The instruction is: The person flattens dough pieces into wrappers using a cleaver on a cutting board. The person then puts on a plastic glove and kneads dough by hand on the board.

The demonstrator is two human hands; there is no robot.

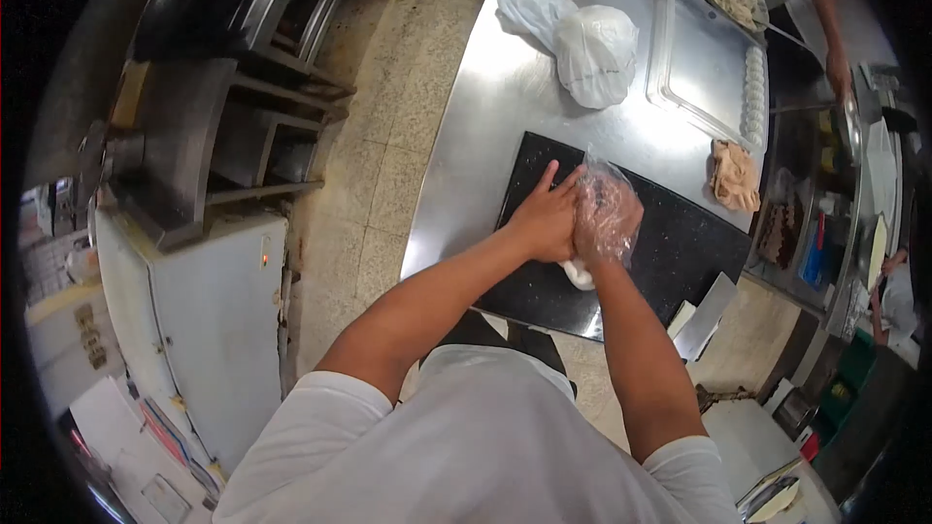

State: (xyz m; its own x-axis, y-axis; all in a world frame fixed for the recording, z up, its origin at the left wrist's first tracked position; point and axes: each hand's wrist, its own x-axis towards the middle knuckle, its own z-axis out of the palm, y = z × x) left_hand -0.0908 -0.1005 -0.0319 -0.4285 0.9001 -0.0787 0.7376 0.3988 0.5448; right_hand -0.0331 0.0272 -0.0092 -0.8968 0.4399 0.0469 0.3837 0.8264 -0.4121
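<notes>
From my remote head view, a steel counter (454,170) extends away from the person; on its near end lies a black slab (680,243), its long side running slantwise from upper left to lower right. Beyond the slab I note a shallow clear tray (704,68) and, to its left, a knotted white bag (597,56). The left hand (549,220) and right hand (609,213) meet above the slab, side by side and touching. The left fingers are extended, one standing apart; the right fingers are under crumpled clear plastic (594,163). I cannot tell whether either set grips. Smallest is a white piece (580,277), on the slab beneath the hands, its exposed rounded end pointing toward the person's body; the rest is covered, so its long axis remains undetermined.
</notes>
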